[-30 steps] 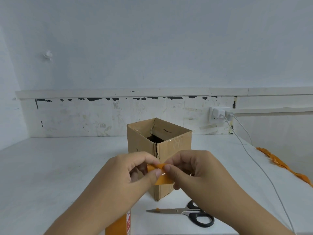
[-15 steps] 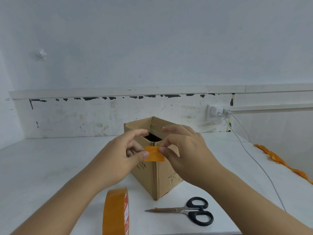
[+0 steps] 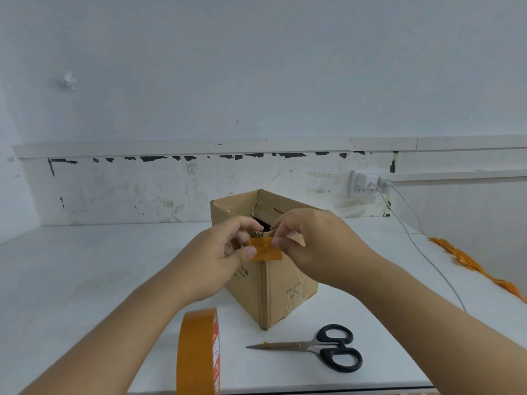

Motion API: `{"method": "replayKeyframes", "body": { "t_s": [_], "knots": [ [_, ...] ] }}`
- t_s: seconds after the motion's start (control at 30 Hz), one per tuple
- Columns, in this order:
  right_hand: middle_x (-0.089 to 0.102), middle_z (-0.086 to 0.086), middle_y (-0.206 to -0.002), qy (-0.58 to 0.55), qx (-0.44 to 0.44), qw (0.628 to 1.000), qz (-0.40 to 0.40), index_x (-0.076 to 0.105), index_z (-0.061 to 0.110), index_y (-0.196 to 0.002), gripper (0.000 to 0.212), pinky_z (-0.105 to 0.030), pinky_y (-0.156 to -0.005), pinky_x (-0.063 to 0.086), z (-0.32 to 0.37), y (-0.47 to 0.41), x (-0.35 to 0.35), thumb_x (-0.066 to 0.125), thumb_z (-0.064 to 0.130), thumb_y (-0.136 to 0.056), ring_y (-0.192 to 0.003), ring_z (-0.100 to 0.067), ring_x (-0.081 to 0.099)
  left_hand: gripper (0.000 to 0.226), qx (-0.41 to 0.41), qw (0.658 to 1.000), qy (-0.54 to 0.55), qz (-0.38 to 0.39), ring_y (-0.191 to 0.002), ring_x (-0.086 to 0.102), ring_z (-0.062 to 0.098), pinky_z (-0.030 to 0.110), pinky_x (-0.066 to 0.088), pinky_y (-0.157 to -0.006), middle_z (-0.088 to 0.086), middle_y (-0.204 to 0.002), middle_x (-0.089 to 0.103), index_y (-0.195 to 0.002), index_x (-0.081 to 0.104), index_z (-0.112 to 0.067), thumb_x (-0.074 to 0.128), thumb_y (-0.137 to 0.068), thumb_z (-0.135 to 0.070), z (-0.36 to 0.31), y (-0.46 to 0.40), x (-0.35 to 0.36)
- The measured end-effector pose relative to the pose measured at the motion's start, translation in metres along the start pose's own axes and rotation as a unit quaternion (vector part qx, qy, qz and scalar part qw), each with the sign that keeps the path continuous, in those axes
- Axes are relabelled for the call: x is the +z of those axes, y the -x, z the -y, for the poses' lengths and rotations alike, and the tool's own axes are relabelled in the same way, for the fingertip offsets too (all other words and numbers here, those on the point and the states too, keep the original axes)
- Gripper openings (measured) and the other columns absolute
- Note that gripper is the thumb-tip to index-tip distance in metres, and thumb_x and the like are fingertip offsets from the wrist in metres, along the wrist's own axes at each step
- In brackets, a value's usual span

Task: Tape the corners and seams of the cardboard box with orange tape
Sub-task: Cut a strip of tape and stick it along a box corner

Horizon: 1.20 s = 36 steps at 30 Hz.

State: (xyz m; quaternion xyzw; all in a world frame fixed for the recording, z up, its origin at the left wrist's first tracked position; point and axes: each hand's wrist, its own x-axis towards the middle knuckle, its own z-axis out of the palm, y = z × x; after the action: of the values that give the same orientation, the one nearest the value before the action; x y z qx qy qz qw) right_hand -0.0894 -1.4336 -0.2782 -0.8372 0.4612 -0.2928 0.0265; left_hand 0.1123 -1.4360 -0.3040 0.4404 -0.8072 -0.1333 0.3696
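A short piece of orange tape [image 3: 265, 250] is stretched flat against the top of the near vertical corner of the open cardboard box [image 3: 265, 280], which stands upright near the middle of the white table [image 3: 85, 280]. The left hand [image 3: 225, 259] pinches the strip's left end between thumb and curled fingers; the right hand [image 3: 310, 246] pinches its right end the same way, the other fingers bent in. A second ago the strip was crumpled between both hands low in front of the box; half a second ago it was flat but just clear of the corner; now it sits right at the rim, and both hands have risen with it.

The tape roll [image 3: 198, 352] stands on edge at the table's near side, left of the box, below the left forearm. Black-handled scissors [image 3: 319, 347] lie closed just right of the roll, blades pointing left, an orange scrap stuck near the tip. A crumpled strip of used orange tape [image 3: 473, 266] lies along the table's right edge. A white cable [image 3: 422, 252] runs down from a wall socket [image 3: 363, 183] behind the box.

The box's sides carry small dark print and the roll's core a red and white label, both too small to read
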Motion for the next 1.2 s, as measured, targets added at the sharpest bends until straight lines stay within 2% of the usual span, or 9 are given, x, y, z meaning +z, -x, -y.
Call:
{"method": "replayKeyframes", "body": {
  "t_s": [0.13, 0.37, 0.5, 0.6, 0.7, 0.8, 0.97, 1.07, 1.2],
  "knots": [
    [0.068, 0.010, -0.106, -0.012, 0.006, 1.000, 0.007, 0.067, 0.029, -0.092, 0.011, -0.034, -0.082, 0.051, 0.001, 0.000, 0.000, 0.057, 0.032, -0.093, -0.096, -0.012, 0.060, 0.033, -0.002, 0.999, 0.039, 0.023, -0.089, 0.055, -0.007, 0.007, 0.039, -0.070, -0.024, -0.088, 0.056, -0.108, 0.049, -0.050, 0.056, -0.093, -0.023, 0.006, -0.003, 0.001],
    [0.069, 0.011, -0.108, -0.032, 0.009, 0.999, -0.008, 0.068, 0.027, -0.092, 0.010, -0.035, -0.083, 0.051, 0.001, 0.002, 0.003, 0.058, 0.029, -0.092, -0.096, -0.012, 0.061, 0.032, 0.006, 0.996, 0.085, 0.041, -0.093, 0.055, -0.002, 0.008, 0.045, -0.076, -0.020, -0.090, 0.056, -0.114, 0.050, -0.047, 0.054, -0.094, -0.023, 0.012, -0.003, 0.004],
    [0.069, 0.010, -0.109, -0.044, 0.017, 0.999, -0.011, 0.068, 0.027, -0.094, 0.010, -0.035, -0.085, 0.051, 0.001, 0.003, 0.005, 0.058, 0.029, -0.092, -0.098, -0.013, 0.061, 0.032, 0.010, 0.995, 0.089, 0.041, -0.094, 0.055, -0.001, 0.011, 0.047, -0.076, -0.019, -0.092, 0.056, -0.113, 0.050, -0.051, 0.054, -0.094, -0.026, 0.011, -0.003, 0.005],
    [0.069, 0.010, -0.109, -0.047, 0.022, 0.999, -0.011, 0.069, 0.027, -0.094, 0.011, -0.034, -0.085, 0.051, 0.002, 0.003, 0.004, 0.058, 0.030, -0.093, -0.098, -0.013, 0.061, 0.023, 0.015, 0.996, 0.087, 0.023, -0.092, 0.056, -0.001, 0.014, 0.046, -0.075, -0.021, -0.090, 0.058, -0.112, 0.050, -0.051, 0.052, -0.092, -0.039, 0.009, -0.003, 0.007],
    [0.069, 0.011, -0.110, -0.050, 0.026, 0.998, -0.012, 0.069, 0.026, -0.095, 0.012, -0.035, -0.086, 0.051, 0.002, 0.004, 0.004, 0.058, 0.030, -0.092, -0.099, -0.013, 0.062, 0.027, 0.013, 0.996, 0.087, 0.001, -0.091, 0.058, -0.002, 0.022, 0.046, -0.078, -0.020, -0.092, 0.061, -0.111, 0.050, -0.051, 0.049, -0.084, -0.049, 0.009, -0.004, 0.010],
    [0.068, 0.011, -0.113, -0.055, 0.027, 0.998, -0.010, 0.070, 0.025, -0.095, 0.013, -0.036, -0.086, 0.051, 0.003, 0.004, 0.003, 0.058, 0.030, -0.092, -0.100, -0.014, 0.062, 0.026, 0.010, 0.995, 0.094, -0.007, -0.090, 0.060, 0.000, 0.027, 0.047, -0.081, -0.018, -0.092, 0.064, -0.109, 0.053, -0.049, 0.050, -0.083, -0.048, 0.012, -0.005, 0.010],
    [0.068, 0.011, -0.112, -0.056, 0.027, 0.998, -0.014, 0.071, 0.023, -0.091, 0.012, -0.036, -0.086, 0.051, 0.003, 0.001, 0.003, 0.061, 0.029, -0.091, -0.098, -0.013, 0.063, 0.022, 0.013, 0.995, 0.098, 0.005, -0.086, 0.059, -0.002, 0.024, 0.044, -0.078, -0.021, -0.085, 0.062, -0.108, 0.052, -0.048, 0.050, -0.086, -0.042, 0.012, -0.009, 0.010],
    [0.068, 0.016, -0.112, -0.064, 0.021, 0.997, -0.034, 0.072, 0.022, -0.087, 0.011, -0.033, -0.087, 0.051, 0.000, 0.002, 0.005, 0.064, 0.029, -0.088, -0.100, -0.006, 0.061, 0.022, 0.016, 0.995, 0.101, 0.001, -0.084, 0.058, -0.003, 0.024, 0.043, -0.078, -0.021, -0.082, 0.061, -0.106, 0.053, -0.048, 0.052, -0.093, -0.030, 0.013, -0.010, 0.011],
    [0.069, 0.018, -0.109, -0.084, 0.019, 0.995, -0.051, 0.075, 0.023, -0.084, 0.010, -0.028, -0.089, 0.050, -0.003, 0.003, 0.005, 0.068, 0.030, -0.084, -0.103, 0.002, 0.059, 0.023, 0.021, 0.995, 0.101, -0.010, -0.079, 0.057, -0.001, 0.024, 0.044, -0.076, -0.017, -0.079, 0.061, -0.103, 0.055, -0.046, 0.053, -0.093, -0.026, 0.014, -0.011, 0.012]
  ]
}}
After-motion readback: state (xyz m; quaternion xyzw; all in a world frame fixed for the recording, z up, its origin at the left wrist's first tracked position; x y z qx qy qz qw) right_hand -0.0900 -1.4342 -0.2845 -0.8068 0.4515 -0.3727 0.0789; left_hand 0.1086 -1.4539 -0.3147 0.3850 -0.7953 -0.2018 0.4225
